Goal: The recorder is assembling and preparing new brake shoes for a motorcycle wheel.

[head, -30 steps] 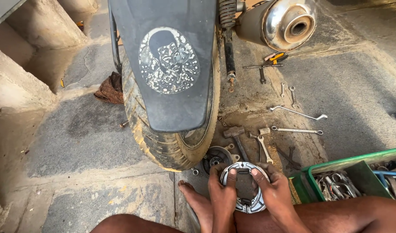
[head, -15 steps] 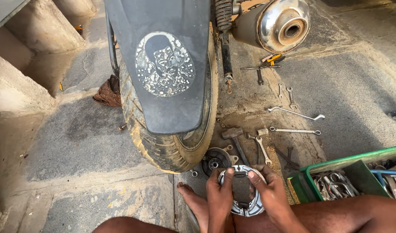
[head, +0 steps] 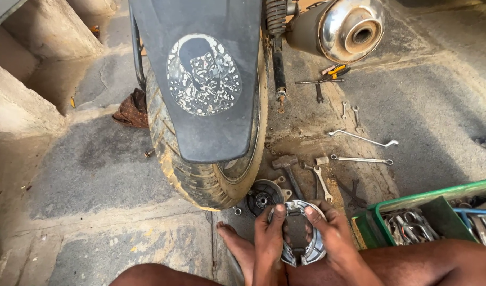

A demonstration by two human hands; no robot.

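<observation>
Nearest to you, both your hands hold one ring-shaped pair of brake shoes [head: 298,233] just above your knees. Your left hand [head: 268,244] has its grip closed on the left arc, fingers curled over the rim; your right hand [head: 335,238] clamps the right arc the same way, so the two halves stay pressed together against their springs, by the look of it. One bare foot [head: 237,244] rests on the concrete floor [head: 95,169] just left of your hands.

Just beyond the shoes lies one dark round brake plate [head: 263,197], touching the base of the rear tyre [head: 200,180], close at hand. To your right stands one green crate [head: 439,196] of loose metal tools, within reach.

Farther out, one hammer [head: 286,165] and several spanners are spread flat on the floor: I count two long ones [head: 362,139] and a few short ones, the exact number unclear. Above the tyre hangs one black mudguard [head: 206,79], with one chrome exhaust muffler [head: 338,29] to its right.
</observation>
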